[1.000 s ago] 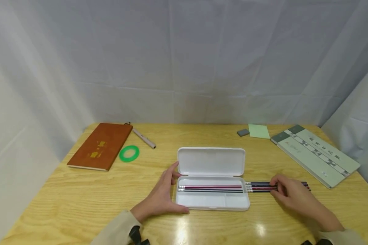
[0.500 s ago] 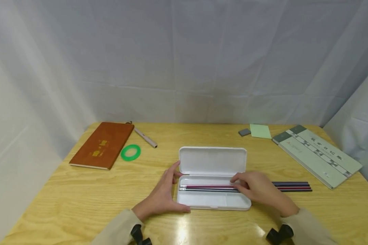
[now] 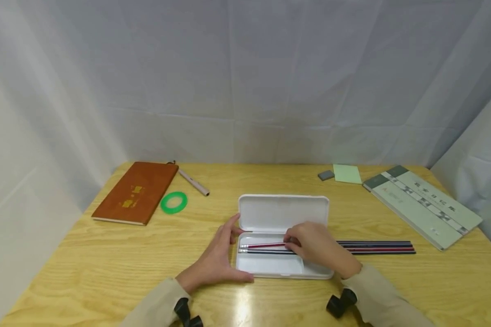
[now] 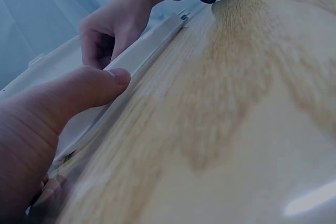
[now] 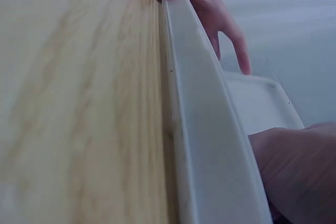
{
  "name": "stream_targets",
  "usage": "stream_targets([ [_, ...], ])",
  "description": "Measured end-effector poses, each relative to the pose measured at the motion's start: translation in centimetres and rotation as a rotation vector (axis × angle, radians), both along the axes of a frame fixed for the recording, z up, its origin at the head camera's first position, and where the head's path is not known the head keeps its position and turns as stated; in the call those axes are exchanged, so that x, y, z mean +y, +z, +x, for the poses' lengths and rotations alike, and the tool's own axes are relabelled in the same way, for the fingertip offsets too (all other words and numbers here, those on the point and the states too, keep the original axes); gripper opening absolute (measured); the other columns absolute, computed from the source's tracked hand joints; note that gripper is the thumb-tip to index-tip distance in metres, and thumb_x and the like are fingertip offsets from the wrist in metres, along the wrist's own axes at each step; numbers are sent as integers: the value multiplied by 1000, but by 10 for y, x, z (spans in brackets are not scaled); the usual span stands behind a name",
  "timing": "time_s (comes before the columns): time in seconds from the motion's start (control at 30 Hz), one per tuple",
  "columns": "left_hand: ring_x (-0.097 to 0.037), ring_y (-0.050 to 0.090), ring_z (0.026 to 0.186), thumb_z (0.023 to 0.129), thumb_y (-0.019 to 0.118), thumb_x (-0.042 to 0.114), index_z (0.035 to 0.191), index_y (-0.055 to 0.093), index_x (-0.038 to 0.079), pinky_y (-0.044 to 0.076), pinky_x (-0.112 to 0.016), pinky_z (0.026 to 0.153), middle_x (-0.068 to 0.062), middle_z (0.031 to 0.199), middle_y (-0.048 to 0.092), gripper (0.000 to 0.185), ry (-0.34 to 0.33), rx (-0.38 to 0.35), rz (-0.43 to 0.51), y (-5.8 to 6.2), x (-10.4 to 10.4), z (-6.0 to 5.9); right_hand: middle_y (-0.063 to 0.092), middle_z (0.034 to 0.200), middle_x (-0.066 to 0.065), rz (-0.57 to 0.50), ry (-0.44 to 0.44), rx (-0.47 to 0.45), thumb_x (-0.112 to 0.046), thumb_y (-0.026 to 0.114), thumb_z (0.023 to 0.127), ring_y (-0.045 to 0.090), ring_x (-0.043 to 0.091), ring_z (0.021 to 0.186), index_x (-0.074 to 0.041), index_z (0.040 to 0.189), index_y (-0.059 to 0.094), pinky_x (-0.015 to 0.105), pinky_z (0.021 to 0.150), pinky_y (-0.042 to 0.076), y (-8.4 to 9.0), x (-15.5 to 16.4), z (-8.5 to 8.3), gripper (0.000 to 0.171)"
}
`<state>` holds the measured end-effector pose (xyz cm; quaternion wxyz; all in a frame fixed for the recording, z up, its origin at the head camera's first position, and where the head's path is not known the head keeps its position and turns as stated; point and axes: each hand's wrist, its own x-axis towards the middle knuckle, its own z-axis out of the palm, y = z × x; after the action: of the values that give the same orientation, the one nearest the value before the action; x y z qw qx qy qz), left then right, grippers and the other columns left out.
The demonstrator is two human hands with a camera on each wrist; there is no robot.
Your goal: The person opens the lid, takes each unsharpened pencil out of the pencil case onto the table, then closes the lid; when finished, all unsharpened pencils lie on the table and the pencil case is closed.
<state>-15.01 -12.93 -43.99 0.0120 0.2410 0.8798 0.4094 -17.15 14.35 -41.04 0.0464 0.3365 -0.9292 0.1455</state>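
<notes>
A white pencil case [image 3: 284, 213] lies with its lid raised on the table. My left hand [image 3: 214, 259] holds its left end, the thumb [image 4: 100, 85] on the front wall and the fingers behind near the hinge. Over the case, my right hand [image 3: 313, 245] pinches a red pencil [image 3: 266, 245], whose eraser end points left. That pencil is slightly tilted above a dark pencil [image 3: 266, 251] lying in the tray. Both pencils' right ends are hidden by the hand. Several more pencils [image 3: 378, 247] lie on the table right of the case, partly covered by the right wrist.
At the left lie a brown notebook [image 3: 137, 193], a light pen [image 3: 193, 182] and a green tape ring [image 3: 173, 202]. Behind the case to the right are a grey eraser [image 3: 326, 175], a pale green note pad [image 3: 347, 174] and a grey-green account book [image 3: 423, 204].
My right hand has moved left from the pencils on the table into the case. It now pinches the red pencil, its right part lifted slightly. The left hand has stayed on the case.
</notes>
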Motion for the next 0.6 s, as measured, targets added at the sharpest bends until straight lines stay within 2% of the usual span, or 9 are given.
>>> stream_targets([
  [0.17, -12, 44, 102, 50, 92, 50, 155, 9, 20, 43, -30, 89, 1, 127, 48, 136, -5, -8, -3, 1, 1, 1, 52, 61, -14, -44, -12, -40, -21, 72, 86, 38, -1, 55, -15, 84, 70, 18, 53, 35, 5, 6, 2, 6],
  [0.33, -12, 43, 102, 50, 92, 49, 155, 9, 19, 43, -30, 89, 1, 126, 47, 136, -10, -17, -1, 1, 2, 2, 43, 57, -15, -124, -53, -50, -16, 70, 87, 33, -3, 51, -14, 89, 69, 18, 48, 32, 15, 40, 12, 4],
  [0.47, -13, 44, 103, 51, 92, 48, 155, 10, 19, 43, -31, 90, 1, 126, 47, 136, -13, -20, -3, 2, 2, 2, 41, 57, -16, -147, -167, -50, -11, 70, 86, 32, -4, 50, -15, 90, 69, 18, 47, 31, 16, 82, 24, 6],
  [0.6, -13, 44, 103, 51, 92, 47, 155, 10, 19, 44, -32, 91, 0, 126, 47, 135, -11, -11, -3, 3, 1, 2, 41, 59, -17, -157, -267, -26, -11, 72, 85, 33, -4, 51, -17, 88, 68, 20, 47, 31, 7, 130, 38, 8],
])
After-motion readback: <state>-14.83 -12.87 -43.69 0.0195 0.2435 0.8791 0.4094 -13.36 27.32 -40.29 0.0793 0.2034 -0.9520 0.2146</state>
